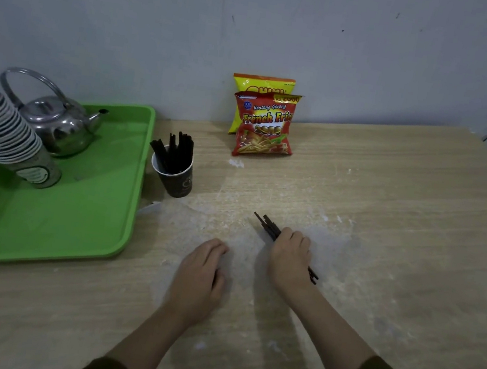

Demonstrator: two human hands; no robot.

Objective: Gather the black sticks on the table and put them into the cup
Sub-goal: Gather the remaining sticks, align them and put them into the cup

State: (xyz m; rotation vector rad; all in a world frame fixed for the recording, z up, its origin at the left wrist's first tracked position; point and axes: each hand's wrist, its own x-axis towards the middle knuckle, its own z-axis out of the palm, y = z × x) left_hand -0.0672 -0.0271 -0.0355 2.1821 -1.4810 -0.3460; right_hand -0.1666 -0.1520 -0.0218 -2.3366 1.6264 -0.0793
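My right hand (289, 260) is closed around a bundle of black sticks (268, 226) low over the wooden table (401, 220); the stick ends poke out past the fingers at the upper left and behind the wrist at the lower right. My left hand (201, 274) rests on the table just to the left, fingers curled, and whether it holds anything cannot be told. A dark paper cup (175, 175) stands further back to the left beside the tray, with several black sticks (175, 152) standing upright in it.
A green tray (91, 226) at the left carries a steel kettle (58, 122) and a tilted stack of paper cups (2, 127). Two snack bags (264, 125) lean against the grey wall at the back. White smears mark the tabletop.
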